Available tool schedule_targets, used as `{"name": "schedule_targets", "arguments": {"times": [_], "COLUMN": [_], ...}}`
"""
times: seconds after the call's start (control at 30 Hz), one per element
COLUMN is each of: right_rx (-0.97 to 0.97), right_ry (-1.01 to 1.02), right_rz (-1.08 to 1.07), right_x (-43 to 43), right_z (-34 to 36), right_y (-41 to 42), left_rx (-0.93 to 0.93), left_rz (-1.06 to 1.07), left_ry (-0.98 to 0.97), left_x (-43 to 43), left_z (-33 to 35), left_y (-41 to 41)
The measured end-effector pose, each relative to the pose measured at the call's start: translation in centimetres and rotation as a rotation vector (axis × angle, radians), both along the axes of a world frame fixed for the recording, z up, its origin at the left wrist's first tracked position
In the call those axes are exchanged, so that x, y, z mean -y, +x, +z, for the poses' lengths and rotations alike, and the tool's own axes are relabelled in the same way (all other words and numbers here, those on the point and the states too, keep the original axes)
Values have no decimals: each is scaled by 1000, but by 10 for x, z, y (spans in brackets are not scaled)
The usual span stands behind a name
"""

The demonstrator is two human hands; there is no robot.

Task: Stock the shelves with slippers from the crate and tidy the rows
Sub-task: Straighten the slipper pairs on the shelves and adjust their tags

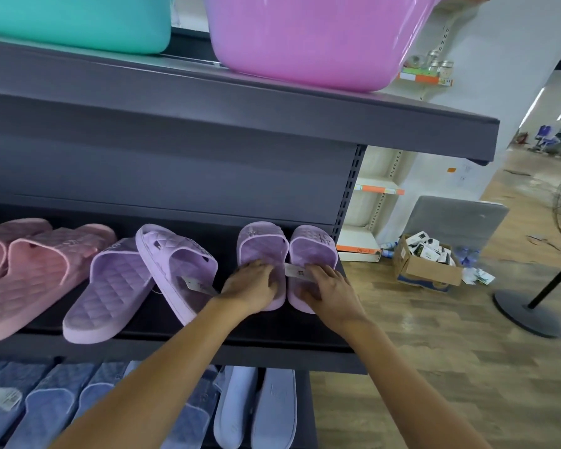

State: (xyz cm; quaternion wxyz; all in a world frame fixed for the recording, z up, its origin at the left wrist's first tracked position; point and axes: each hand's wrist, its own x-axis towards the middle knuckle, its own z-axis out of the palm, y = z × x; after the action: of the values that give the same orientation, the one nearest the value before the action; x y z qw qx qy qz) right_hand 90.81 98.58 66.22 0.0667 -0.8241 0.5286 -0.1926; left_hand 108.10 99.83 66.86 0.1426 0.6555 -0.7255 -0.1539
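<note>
Dark shelf (240, 328): left hand (251, 286), right hand (329, 288) loosely atop paired lilac slippers (263, 243)

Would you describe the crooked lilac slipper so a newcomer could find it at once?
Look at the middle shelf of the dark grey rack, beneath the pink tub. Left of the neat lilac pair at its right end sits the slipper; it alone is tipped on edge, leaning on its flat neighbour.
</note>
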Motion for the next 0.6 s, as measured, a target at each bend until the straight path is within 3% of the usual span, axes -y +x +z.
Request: {"name": "schedule_targets", "arguments": {"times": [0.17, 0.4, 0.6], "right_rx": [10, 125, 133], "right_ry": [-70, -133, -131], "right_rz": [89, 206, 270], "right_x": [-22, -37, -43], "right_z": [3, 2, 0], "right_y": [-1, 17, 46], "left_rx": [63, -4, -109], "left_rz": [-8, 54, 92], "left_ry": [-102, -346, -413], "left_x": [-39, -89, -114], "left_z": [13, 16, 13], "left_y": [19, 60, 100]}}
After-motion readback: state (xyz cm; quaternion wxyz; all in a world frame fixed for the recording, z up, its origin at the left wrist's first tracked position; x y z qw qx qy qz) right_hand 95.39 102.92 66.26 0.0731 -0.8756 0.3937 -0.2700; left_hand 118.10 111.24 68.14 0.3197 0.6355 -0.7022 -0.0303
